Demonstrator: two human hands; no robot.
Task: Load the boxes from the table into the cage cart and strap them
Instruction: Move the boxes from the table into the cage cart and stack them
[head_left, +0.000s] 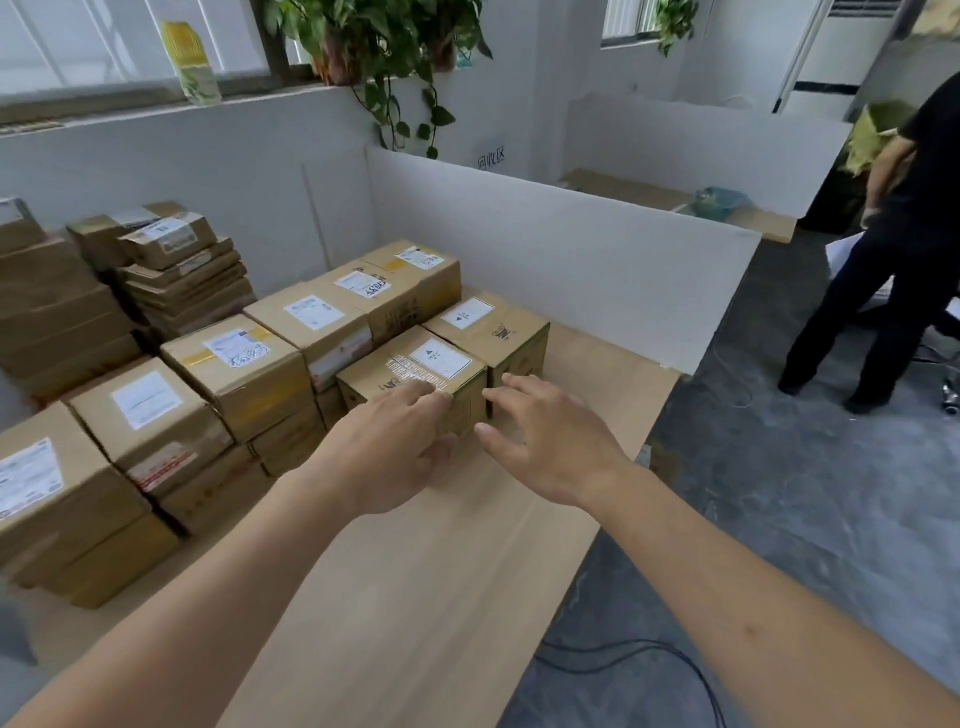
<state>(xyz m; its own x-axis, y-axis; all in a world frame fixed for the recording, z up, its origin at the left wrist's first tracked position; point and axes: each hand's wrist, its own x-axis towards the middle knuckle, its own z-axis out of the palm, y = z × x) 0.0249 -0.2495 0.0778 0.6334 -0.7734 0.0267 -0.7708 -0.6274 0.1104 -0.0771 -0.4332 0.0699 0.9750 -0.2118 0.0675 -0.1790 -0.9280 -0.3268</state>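
Several brown cardboard boxes with white labels stand in stacked rows on a light wooden table (426, 571). The nearest small box (400, 371) has a white label and a shiny tape strip on top. My left hand (384, 447) lies on its near top edge, fingers on the tape and thumb against the front face. My right hand (540, 436) hovers with spread, straight fingers just right of that box, in front of a second small box (498, 327). No cage cart is in view.
A white partition panel (571, 249) borders the table's far side. Flat stacked cartons (176, 270) sit at the back left. A person in dark clothes (904, 260) stands on the grey floor at right. A black cable (649, 660) lies on the floor by the table.
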